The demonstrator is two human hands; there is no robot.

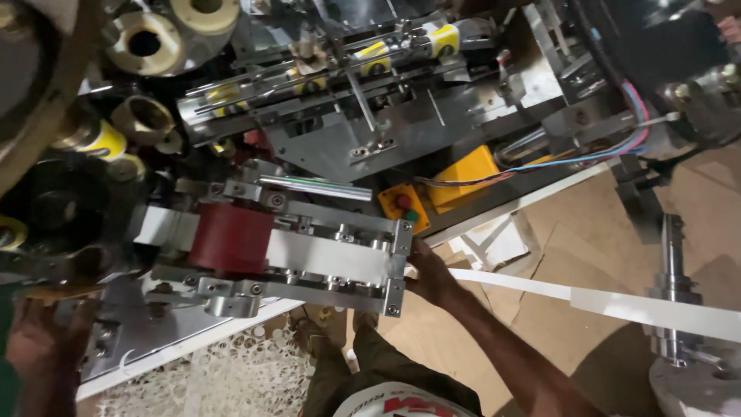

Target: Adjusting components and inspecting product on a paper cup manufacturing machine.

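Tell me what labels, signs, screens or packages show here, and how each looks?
Button box: orange, centre, red and green buttons.
Yellow labels: on small rolls in the top machine track.
Flattened cardboard: brown sheets on the floor, right.
No screens or signs.

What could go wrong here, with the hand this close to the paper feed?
The right hand holds the white paper strip right at the metal feed frame; fingers might get pinched near the red roller if it turns. The strip could tear or skew. The left hand rests by the machine's edge, near moving parts.
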